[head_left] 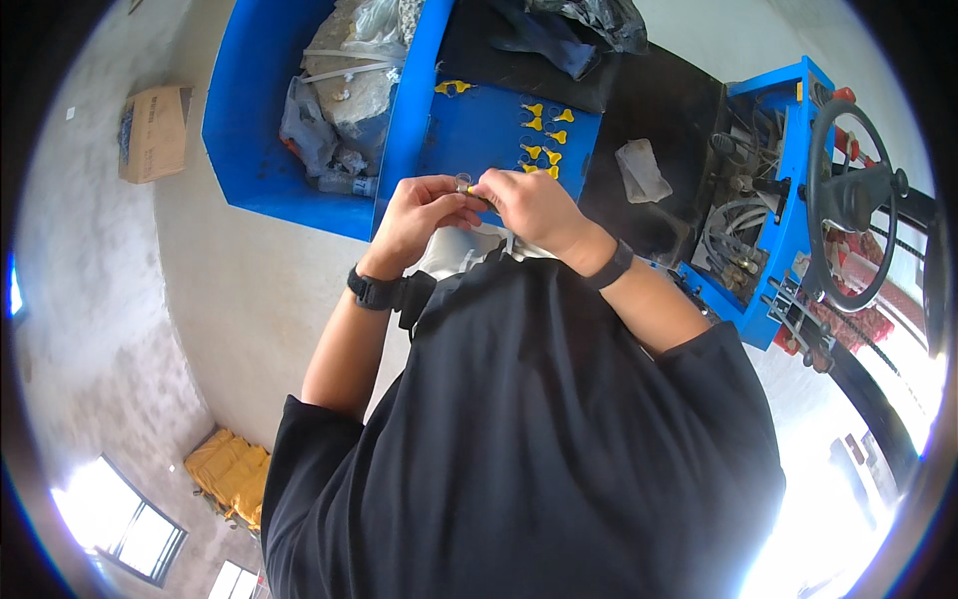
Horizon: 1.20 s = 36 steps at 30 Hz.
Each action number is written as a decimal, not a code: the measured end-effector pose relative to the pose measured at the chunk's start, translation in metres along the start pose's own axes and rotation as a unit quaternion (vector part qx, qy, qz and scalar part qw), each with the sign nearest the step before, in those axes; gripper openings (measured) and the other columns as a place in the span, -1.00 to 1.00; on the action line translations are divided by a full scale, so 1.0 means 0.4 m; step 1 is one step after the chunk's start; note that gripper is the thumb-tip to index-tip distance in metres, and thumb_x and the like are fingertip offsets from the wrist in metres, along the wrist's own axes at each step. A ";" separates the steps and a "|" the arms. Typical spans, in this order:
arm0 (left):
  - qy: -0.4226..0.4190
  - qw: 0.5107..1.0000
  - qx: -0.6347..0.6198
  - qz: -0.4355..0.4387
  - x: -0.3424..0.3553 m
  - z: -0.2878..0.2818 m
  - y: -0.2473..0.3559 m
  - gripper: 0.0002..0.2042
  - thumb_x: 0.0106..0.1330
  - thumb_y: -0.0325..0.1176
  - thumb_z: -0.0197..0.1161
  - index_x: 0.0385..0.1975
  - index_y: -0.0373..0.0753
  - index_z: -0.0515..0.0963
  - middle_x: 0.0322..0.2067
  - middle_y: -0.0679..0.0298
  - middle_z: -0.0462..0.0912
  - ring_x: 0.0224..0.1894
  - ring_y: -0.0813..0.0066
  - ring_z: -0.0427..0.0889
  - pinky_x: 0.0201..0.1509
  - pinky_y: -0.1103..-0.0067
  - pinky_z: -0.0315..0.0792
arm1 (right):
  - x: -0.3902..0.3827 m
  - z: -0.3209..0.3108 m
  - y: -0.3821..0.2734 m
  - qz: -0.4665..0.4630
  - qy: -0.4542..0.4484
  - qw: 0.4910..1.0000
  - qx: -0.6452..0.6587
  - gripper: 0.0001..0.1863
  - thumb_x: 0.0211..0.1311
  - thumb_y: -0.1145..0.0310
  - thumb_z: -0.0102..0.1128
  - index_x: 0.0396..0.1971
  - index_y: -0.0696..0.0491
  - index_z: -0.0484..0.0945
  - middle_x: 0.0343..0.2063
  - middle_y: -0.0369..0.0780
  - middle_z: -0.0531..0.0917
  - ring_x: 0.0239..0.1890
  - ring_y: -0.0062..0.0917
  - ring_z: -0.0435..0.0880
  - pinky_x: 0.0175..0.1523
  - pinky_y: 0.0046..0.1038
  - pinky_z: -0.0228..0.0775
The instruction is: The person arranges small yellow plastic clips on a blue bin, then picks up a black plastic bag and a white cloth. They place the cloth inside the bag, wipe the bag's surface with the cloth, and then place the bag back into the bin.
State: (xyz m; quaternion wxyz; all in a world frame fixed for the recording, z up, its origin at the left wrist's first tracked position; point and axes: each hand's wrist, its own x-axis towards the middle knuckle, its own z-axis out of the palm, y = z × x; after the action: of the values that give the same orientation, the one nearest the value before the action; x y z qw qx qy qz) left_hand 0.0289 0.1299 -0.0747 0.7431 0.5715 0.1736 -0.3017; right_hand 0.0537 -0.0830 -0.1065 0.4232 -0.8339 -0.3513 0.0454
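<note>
My left hand [419, 215] and my right hand [529, 210] meet at the near edge of a blue metal surface [459, 140], fingers closed around a small ring [463, 182] with a yellow piece [471, 189]. The left fingers grip the ring's side; the right thumb and forefinger pinch by the yellow part. On the blue surface beyond my hands lie several small yellow key-shaped pieces [561, 136], some with rings, and another yellow cluster [449, 87] farther left.
A blue bin [235, 120] with plastic waste is at left, a dark panel [639, 120] with a translucent block [644, 170] at right. A machine with a steering wheel [850, 205] stands far right. A cardboard box [155, 135] lies on the floor.
</note>
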 end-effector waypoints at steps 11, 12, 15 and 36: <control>-0.028 0.991 0.126 0.021 0.086 -0.013 -0.157 -0.83 0.48 -0.42 0.27 -0.16 -0.43 0.64 -0.36 0.21 0.74 -0.35 0.54 0.71 -0.21 0.59 0.61 | -0.085 0.068 0.055 0.200 -0.064 0.963 0.166 -0.68 0.53 0.21 0.08 -0.31 0.17 0.60 -0.40 0.05 0.72 -0.30 -0.02 0.73 -0.25 -0.18 0.56; -0.029 0.992 0.119 0.016 0.099 -0.020 -0.177 -0.83 0.48 -0.41 0.27 -0.16 -0.43 0.64 -0.36 0.21 0.74 -0.35 0.54 0.71 -0.20 0.59 0.61 | -0.089 0.072 0.068 0.224 -0.085 0.955 0.174 -0.67 0.53 0.20 0.09 -0.31 0.17 0.61 -0.40 0.05 0.72 -0.30 -0.03 0.73 -0.26 -0.19 0.55; 0.031 0.986 0.162 0.011 0.153 -0.044 -0.229 -0.83 0.45 -0.41 0.30 -0.16 -0.41 0.67 -0.34 0.26 0.72 -0.31 0.56 0.65 -0.18 0.60 0.54 | -0.121 0.076 0.094 0.284 -0.049 0.935 0.209 -0.66 0.51 0.18 0.11 -0.30 0.16 0.63 -0.42 0.03 0.72 -0.31 -0.06 0.74 -0.27 -0.21 0.53; 0.138 0.782 0.605 -0.063 0.284 0.008 -0.173 -0.72 0.20 -0.25 0.50 -0.19 -0.25 0.67 0.02 0.11 0.61 -0.01 0.07 0.63 0.04 0.29 0.55 | -0.485 0.001 0.187 0.513 0.037 0.849 0.123 -0.76 0.41 0.25 0.19 -0.27 0.13 0.65 -0.55 -0.11 0.69 -0.49 -0.32 0.70 -0.31 -0.34 0.47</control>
State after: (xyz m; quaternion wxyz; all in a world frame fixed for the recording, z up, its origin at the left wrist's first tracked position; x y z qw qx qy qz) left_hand 0.0698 0.0873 -0.1937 0.1920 0.9268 0.0916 -0.3094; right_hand -0.0509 -0.2335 -0.2049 0.4515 -0.8377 0.1502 0.2681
